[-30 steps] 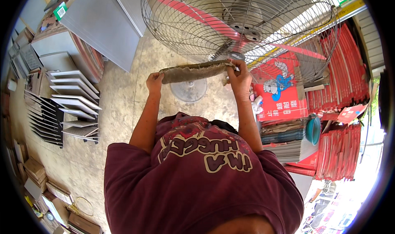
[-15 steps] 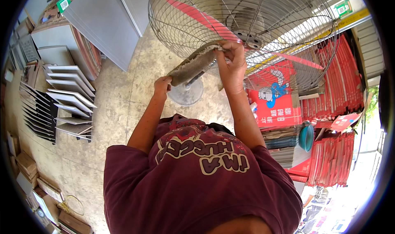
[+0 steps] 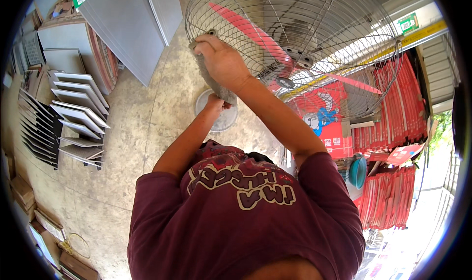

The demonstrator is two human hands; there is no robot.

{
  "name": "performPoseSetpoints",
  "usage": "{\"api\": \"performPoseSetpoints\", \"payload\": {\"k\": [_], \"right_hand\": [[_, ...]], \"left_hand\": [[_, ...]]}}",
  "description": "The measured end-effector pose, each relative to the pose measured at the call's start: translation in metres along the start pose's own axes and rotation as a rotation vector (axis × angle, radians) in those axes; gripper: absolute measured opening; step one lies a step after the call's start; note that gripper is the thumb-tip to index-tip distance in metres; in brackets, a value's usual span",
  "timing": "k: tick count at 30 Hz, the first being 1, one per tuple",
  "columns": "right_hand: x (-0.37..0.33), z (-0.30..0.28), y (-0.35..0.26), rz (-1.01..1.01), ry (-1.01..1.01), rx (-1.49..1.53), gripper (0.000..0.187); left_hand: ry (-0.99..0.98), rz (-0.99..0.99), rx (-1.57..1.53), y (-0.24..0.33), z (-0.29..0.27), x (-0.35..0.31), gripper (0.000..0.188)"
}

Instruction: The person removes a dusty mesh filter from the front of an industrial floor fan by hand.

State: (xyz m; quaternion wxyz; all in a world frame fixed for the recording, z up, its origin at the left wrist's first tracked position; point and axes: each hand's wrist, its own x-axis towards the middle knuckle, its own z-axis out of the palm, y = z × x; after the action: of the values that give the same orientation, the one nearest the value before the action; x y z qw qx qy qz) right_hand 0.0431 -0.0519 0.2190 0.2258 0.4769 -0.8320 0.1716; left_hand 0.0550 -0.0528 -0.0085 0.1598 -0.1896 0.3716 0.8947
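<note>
A long grey cloth with a rough surface (image 3: 206, 77) is stretched between my two hands at the near left side of a large fan. My right hand (image 3: 221, 61) grips its upper end beside the rim of the wire fan guard (image 3: 228, 26). Whether the hand touches the guard I cannot tell. Lower down, my left hand (image 3: 218, 103) is closed on the other end, above the fan's round grey base (image 3: 204, 113). Behind the wires are the red fan blades (image 3: 253, 31) and the hub (image 3: 285, 82).
Large grey panels (image 3: 125, 29) lean at the upper left. Tile samples stand in a black rack (image 3: 42, 132) on the left. Red cartons (image 3: 388, 196) are stacked on the right, near a teal basin (image 3: 358, 172). Boxes (image 3: 24, 191) line the lower left.
My right hand has swung left and up to the guard's left rim, its back now showing. My left hand has moved right and slightly down. The cloth has turned from slanting to steeper.
</note>
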Motion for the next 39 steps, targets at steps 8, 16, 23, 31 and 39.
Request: {"api": "performPoseSetpoints", "payload": {"k": [8, 16, 23, 31, 39], "right_hand": [[0.01, 0.05, 0.02, 0.074, -0.357, -0.15, 0.023], [0.032, 0.045, 0.021, -0.001, -0.175, -0.152, 0.021], [0.058, -0.009, -0.002, -0.094, 0.111, -0.115, 0.02], [0.077, -0.085, -0.01, -0.154, 0.399, -0.196, 0.021], [0.062, -0.172, -0.009, -0.124, 0.579, -0.335, 0.029]], "left_hand": [[-0.051, -0.099, 0.071, -0.008, -0.009, 0.003, 0.014], [0.013, -0.02, -0.072, 0.01, -0.021, 0.005, 0.007], [-0.086, 0.177, -0.134, 0.042, -0.026, 0.005, 0.01], [-0.216, 0.321, -0.093, 0.097, 0.016, -0.032, 0.009], [-0.275, 0.396, -0.057, 0.122, 0.06, -0.072, 0.009]]}}
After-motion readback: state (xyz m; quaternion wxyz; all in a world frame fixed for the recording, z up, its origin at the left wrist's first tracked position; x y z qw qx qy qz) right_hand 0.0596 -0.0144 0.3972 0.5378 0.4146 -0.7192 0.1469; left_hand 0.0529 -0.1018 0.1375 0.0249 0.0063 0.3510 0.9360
